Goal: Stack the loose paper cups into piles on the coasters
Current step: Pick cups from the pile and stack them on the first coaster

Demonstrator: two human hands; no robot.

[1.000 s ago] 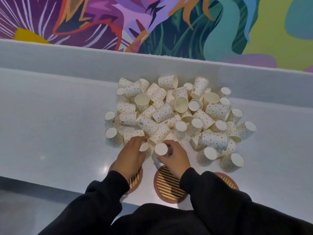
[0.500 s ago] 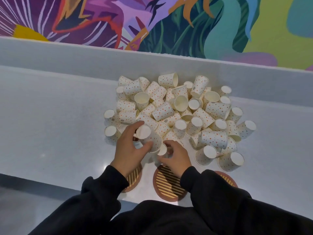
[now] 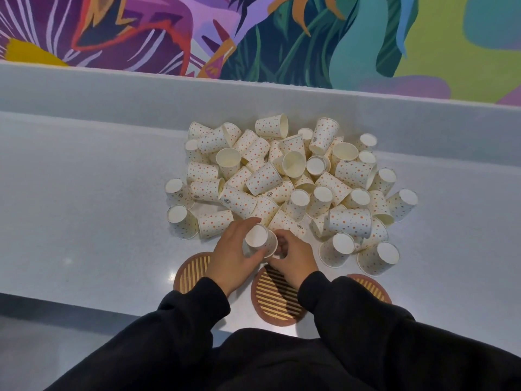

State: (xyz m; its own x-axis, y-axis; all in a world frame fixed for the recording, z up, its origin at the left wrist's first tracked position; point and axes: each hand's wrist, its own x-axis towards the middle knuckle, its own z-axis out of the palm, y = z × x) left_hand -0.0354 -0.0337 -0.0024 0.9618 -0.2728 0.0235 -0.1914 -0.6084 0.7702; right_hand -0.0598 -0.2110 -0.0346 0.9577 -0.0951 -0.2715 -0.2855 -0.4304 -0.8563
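Left hand: grip wrapped round one dotted paper cup, held base-up with the white bottom facing the camera. It sits at the near edge of the heap of loose cups, just beyond the coasters. Right hand is right beside it, fingers curled in against the lower part of that cup. Cannot tell whether this grip holds a second cup underneath, since the hands hide it. Three round striped coasters lie along the near edge of the grey tabletop: left coaster partly under the left wrist, middle coaster below the right hand, right coaster partly under the black sleeve. Heap cups are mostly on their sides, some base-up, a few mouth-up. Painted wall behind.
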